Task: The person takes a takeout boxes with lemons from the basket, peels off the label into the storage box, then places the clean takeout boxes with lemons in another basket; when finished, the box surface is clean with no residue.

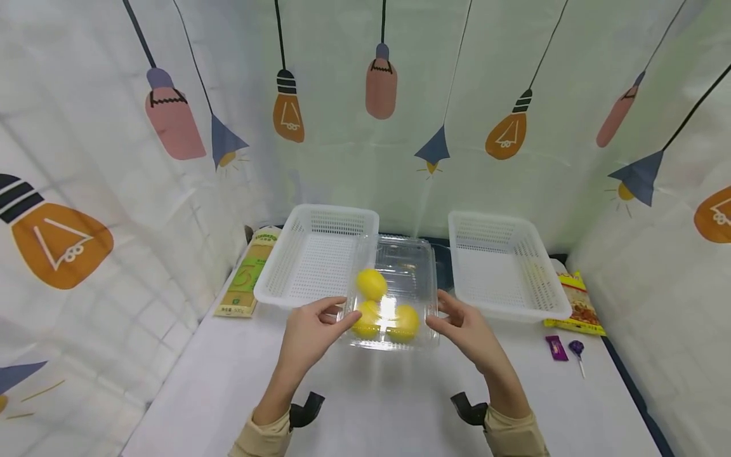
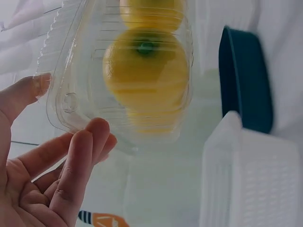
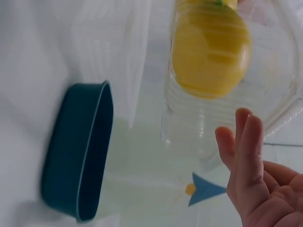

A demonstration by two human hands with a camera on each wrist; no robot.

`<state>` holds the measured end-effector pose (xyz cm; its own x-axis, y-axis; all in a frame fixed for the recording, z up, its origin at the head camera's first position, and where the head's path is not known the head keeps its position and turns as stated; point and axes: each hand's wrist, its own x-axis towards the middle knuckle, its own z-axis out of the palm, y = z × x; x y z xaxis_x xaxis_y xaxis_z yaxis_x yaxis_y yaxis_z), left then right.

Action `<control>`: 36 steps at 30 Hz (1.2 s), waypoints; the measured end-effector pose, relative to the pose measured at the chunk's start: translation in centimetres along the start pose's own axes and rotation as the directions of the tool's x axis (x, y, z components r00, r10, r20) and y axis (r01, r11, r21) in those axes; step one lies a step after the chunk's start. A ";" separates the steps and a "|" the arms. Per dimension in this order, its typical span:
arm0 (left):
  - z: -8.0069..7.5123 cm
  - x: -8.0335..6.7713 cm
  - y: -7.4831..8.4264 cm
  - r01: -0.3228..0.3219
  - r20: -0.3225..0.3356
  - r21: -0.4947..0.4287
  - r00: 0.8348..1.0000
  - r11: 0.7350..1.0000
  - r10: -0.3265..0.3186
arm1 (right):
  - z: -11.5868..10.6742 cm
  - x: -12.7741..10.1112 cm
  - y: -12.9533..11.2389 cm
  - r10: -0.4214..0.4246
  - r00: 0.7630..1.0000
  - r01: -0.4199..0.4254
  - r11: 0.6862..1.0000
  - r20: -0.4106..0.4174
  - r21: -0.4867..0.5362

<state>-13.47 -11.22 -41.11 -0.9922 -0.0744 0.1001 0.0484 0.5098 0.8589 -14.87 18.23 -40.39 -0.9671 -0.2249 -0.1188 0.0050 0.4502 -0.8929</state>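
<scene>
A clear plastic clamshell box (image 1: 400, 266) lies on the white table between two white baskets, with three lemons (image 1: 372, 284) inside. My left hand (image 1: 342, 312) is at its left front corner, fingertips touching the plastic and thumb beside the rim. My right hand (image 1: 440, 311) reaches toward the right front corner with fingers nearly straight. In the left wrist view my fingers (image 2: 92, 137) lie against the box (image 2: 71, 94) under a lemon (image 2: 147, 66). In the right wrist view my fingers (image 3: 244, 142) hover just short of the box (image 3: 189, 118) and a lemon (image 3: 210, 52).
The left basket (image 1: 308, 254) and right basket (image 1: 502, 266) stand empty. A green-and-tan packet (image 1: 248, 279) lies far left. A yellow snack bag (image 1: 577, 304), a purple sachet (image 1: 556, 348) and a lollipop (image 1: 577, 349) lie right. A dark teal tray (image 2: 246, 80) sits behind the box.
</scene>
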 end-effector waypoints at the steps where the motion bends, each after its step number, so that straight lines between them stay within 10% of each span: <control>1: -0.3 0.4 0.1 -0.009 -0.003 0.011 1.000 1.000 0.009 | 0.1 0.4 -0.2 -0.019 1.000 0.019 1.000 0.008 0.014; 21: -6.5 9.0 -0.5 -0.089 0.096 0.189 0.993 0.978 0.072 | 1.7 9.3 -5.1 -0.082 0.980 0.007 0.925 0.181 0.380; 36: -8.6 15.6 -4.9 0.030 0.288 0.237 0.952 0.971 -0.100 | 5.2 16.0 -6.0 0.081 0.936 -0.254 0.831 0.343 0.495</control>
<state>-28.20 -22.23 -39.38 -0.9828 0.1253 -0.1357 -0.0104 0.6960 0.7180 -29.08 7.38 -39.19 -0.8176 -0.4700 -0.3327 0.3754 0.0031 -0.9269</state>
